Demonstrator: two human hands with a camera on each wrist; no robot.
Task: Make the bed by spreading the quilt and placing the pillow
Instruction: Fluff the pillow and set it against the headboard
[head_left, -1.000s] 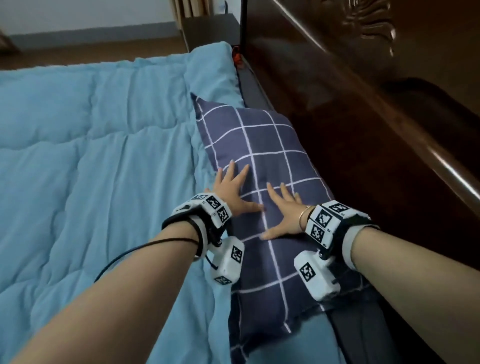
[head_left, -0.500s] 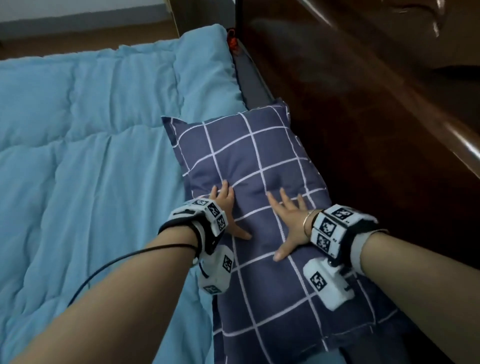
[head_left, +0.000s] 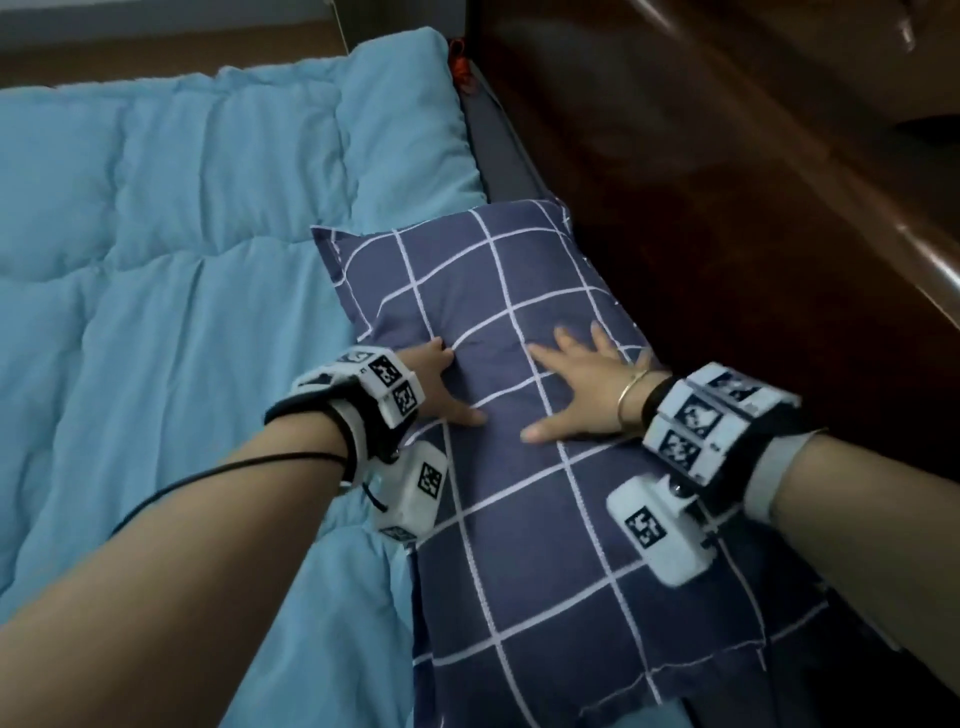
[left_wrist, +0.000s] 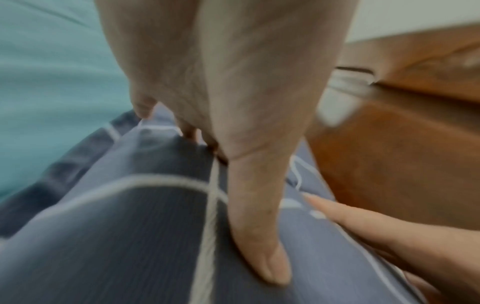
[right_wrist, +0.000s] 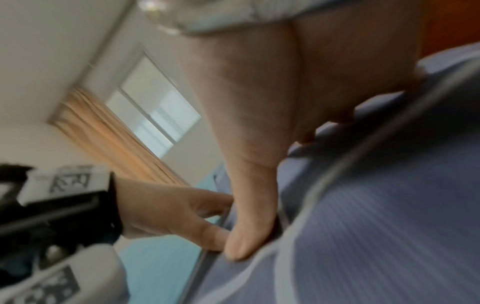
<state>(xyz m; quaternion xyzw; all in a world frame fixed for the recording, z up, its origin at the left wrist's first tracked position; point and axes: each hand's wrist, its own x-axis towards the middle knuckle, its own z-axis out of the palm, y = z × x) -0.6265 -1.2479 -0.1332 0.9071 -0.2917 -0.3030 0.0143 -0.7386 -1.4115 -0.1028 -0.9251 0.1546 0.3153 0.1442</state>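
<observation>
A dark blue pillow (head_left: 519, 493) with a white grid lies along the headboard, on the right edge of the light blue quilt (head_left: 182, 270). Both hands rest on top of it, side by side. My left hand (head_left: 441, 384) presses the pillow's left part, thumb stretched out and fingertips dug into the cloth (left_wrist: 187, 131). My right hand (head_left: 582, 384) lies flat with fingers spread near the headboard side. The left wrist view shows the pillow (left_wrist: 130, 236) under my left hand (left_wrist: 233, 102). The right wrist view shows the right hand (right_wrist: 272, 102) on the pillow (right_wrist: 376, 205).
A dark polished wooden headboard (head_left: 727, 208) runs along the right. A dark strip of mattress (head_left: 498, 145) shows between quilt and headboard, with a small red object (head_left: 460, 67) at its far end. Brown floor (head_left: 156, 57) lies beyond the bed. A black cable (head_left: 208, 483) trails from my left wrist.
The pillow has slid toward me along the headboard, away from the quilt's far corner, and turned a little. Both hands have stayed pressed on it.
</observation>
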